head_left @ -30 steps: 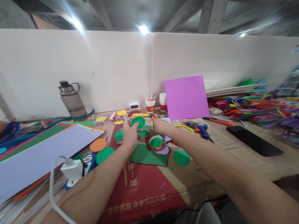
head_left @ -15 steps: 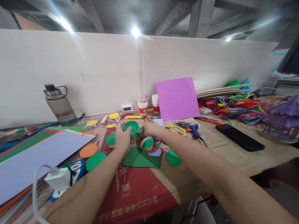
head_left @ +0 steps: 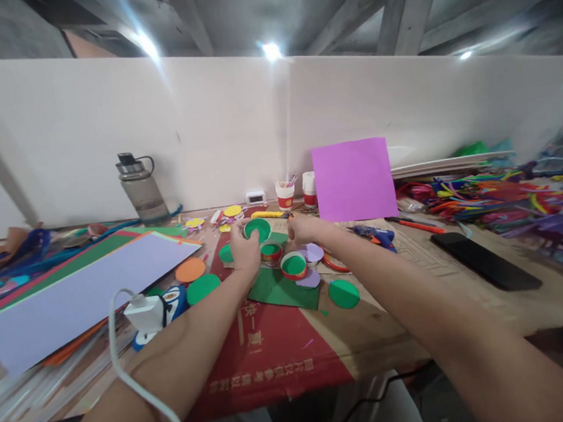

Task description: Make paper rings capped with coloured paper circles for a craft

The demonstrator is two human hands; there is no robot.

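My left hand (head_left: 246, 247) is closed around a shallow paper cup (head_left: 257, 229) whose inside is green, its thumb over the rim. To the right of it, my right hand (head_left: 302, 227) reaches down with curled fingers; whatever they hold is hidden. Between the hands sits a second red-sided cup (head_left: 270, 251) with a green inside, and a third such cup (head_left: 294, 265) stands nearer me, tilted. Dark green paper (head_left: 282, 289) lies under them. Lilac discs (head_left: 312, 253) lie beside the third cup, and a green disc (head_left: 344, 294) is nearer my right forearm.
Behind the hands are a yellow cutter (head_left: 268, 214), a cup of sticks (head_left: 286, 196) and a purple sheet (head_left: 353, 180). A glue gun (head_left: 377, 236), phone (head_left: 482, 259) and pipe cleaners (head_left: 481, 196) lie rightward. Leftward are stacked sheets (head_left: 93, 284), a bottle (head_left: 143, 192) and a white-cabled plug (head_left: 144, 314).
The view has turned slightly left, so the scene sits further right. My left hand still holds the cup; my right hand has stayed close beside it, fingers still curled.
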